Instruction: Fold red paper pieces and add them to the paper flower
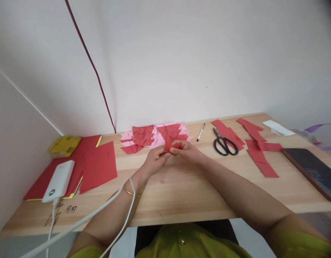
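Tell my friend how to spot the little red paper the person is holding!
Start at the wooden table against the pale wall. Near its middle, the left hand and right hand meet in front of red and pink folded papers. The small red paper is the only one held; the others lie on the table.

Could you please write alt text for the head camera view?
A person's left hand and right hand hold a folded red paper above a wooden table. Beyond lie folded red and pink papers, with scissors to the right.
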A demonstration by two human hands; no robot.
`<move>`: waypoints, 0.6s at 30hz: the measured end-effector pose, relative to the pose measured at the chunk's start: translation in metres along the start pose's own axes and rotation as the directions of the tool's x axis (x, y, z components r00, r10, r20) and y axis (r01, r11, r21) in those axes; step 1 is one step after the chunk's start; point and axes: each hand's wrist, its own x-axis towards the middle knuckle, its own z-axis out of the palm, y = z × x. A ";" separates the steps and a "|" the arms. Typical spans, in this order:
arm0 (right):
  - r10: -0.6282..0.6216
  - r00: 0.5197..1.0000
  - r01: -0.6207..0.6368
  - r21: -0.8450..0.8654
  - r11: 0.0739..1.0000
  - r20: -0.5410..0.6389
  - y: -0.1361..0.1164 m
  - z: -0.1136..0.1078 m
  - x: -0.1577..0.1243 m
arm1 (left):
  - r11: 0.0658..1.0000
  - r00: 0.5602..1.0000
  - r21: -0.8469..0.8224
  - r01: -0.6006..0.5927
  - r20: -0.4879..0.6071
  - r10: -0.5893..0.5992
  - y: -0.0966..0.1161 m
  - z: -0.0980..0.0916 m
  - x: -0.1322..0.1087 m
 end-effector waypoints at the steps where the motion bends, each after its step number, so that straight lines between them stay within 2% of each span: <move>1: -0.001 1.000 0.000 -0.021 1.000 -0.017 0.000 0.000 0.000 | 1.000 1.000 0.010 0.015 -0.012 -0.015 -0.001 0.000 0.000; 4: -0.008 0.999 0.006 -0.048 0.999 -0.047 0.001 0.001 0.000 | 0.999 0.999 0.009 0.037 -0.031 -0.037 -0.003 0.000 0.000; 11: 0.014 1.000 -0.016 0.117 0.993 0.018 0.002 0.001 0.000 | 0.999 1.000 -0.036 -0.012 0.023 0.013 0.005 -0.002 -0.001; 13: 0.045 0.999 -0.043 0.091 0.995 -0.022 0.003 0.002 0.000 | 0.999 0.999 -0.015 0.029 -0.017 -0.030 0.000 0.001 -0.001; 15: 0.094 0.989 -0.086 0.072 0.994 -0.112 0.005 0.003 0.000 | 0.994 0.989 -0.002 0.109 -0.103 -0.109 -0.007 0.005 -0.001; 18: 0.152 0.970 -0.139 0.082 0.987 -0.191 0.009 0.005 -0.001 | 0.974 0.962 -0.090 0.207 -0.161 -0.219 -0.015 0.010 -0.001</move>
